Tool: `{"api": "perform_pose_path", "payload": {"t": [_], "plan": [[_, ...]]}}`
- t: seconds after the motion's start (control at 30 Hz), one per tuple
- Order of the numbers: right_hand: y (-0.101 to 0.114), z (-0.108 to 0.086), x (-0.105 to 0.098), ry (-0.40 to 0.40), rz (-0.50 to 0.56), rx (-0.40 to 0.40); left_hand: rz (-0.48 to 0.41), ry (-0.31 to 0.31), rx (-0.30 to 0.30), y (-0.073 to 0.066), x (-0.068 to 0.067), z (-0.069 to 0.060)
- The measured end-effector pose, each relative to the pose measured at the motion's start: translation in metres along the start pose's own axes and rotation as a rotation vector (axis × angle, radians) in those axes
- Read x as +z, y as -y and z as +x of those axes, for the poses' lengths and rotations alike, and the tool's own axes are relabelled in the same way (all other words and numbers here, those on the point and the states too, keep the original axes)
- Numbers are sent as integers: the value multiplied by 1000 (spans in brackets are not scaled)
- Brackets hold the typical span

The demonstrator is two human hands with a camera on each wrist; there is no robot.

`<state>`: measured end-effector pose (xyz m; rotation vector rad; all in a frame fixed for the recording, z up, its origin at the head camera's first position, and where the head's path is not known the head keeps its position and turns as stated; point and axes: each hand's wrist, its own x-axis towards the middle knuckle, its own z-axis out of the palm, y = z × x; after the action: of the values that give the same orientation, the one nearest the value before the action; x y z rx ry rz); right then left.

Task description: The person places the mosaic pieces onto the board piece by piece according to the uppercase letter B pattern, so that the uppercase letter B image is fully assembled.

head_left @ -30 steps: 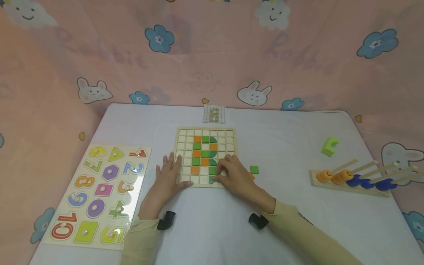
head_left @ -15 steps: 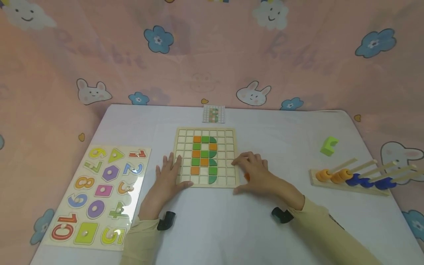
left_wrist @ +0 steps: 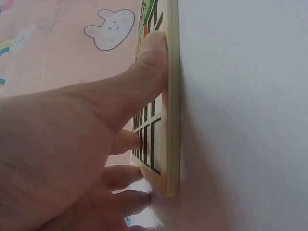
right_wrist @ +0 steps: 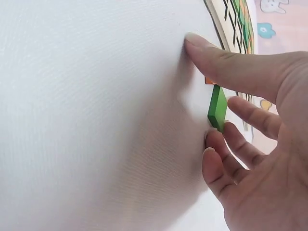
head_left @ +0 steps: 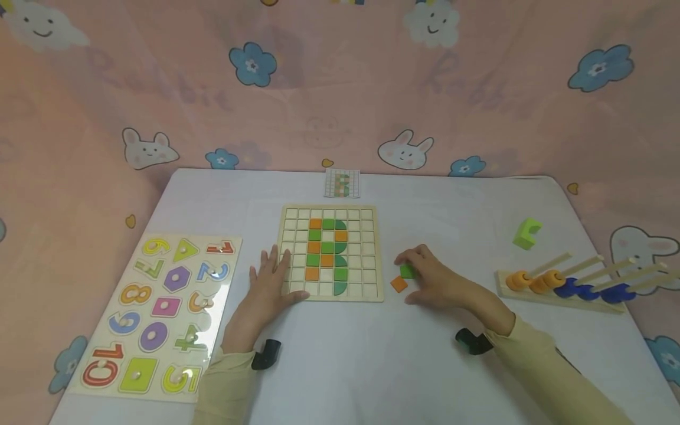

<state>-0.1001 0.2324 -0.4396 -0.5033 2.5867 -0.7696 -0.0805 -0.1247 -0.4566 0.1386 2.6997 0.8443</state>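
A wooden grid board (head_left: 366, 283) lies mid-table, with orange and green tiles (head_left: 327, 260) set in its squares in a B-like pattern. My left hand (head_left: 265, 295) rests on the board's near left corner, fingers spread and thumb along the front edge (left_wrist: 172, 120). To the right of the board, my right hand (head_left: 438, 283) arches over a loose green square tile (head_left: 407, 271). In the right wrist view the fingers are close to the green tile (right_wrist: 218, 107), while the thumb stands well apart from it. Beside it lies an orange square tile (head_left: 399, 284).
A pattern card (head_left: 342, 183) lies behind the board. On the left is a number and shape puzzle board (head_left: 159, 319). At the right stand a peg rack with orange and blue beads (head_left: 563, 295) and a light green block (head_left: 527, 234).
My right hand has left the board's lower right area and moved right to the loose green tile. A green curved tile it was touching stays on the board. The left hand holds still.
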Motion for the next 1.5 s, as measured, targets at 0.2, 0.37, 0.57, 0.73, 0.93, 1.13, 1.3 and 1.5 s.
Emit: {"api": "perform_pose_path", "payload": {"t": [0.2, 0.37, 0.57, 0.73, 0.93, 1.13, 1.3, 1.5], "plan": [[-1, 2, 3, -57, -2, -22, -2, 0, 1, 2, 1, 1], [1, 4, 6, -92, -11, -60, -3, 4, -1, 3, 2, 1], [0, 6, 9, -127, -9, -119, -10, -1, -5, 3, 2, 0], [0, 7, 9, -131, -14, -140, -15, -10, -3, 2, 2, -1], [-1, 9, 9, -109, -2, -120, -15, -11, 2, 2, 1, -2], [-2, 9, 9, -93, 13, -112, -7, -3, 1, 1, 0, -1], [2, 9, 4, -65, 31, -42, -9, 5, 4, 1, -1, -1], [8, 14, -1, -164, 37, -6, -9, 10, 1, 1, -1, 0]]}}
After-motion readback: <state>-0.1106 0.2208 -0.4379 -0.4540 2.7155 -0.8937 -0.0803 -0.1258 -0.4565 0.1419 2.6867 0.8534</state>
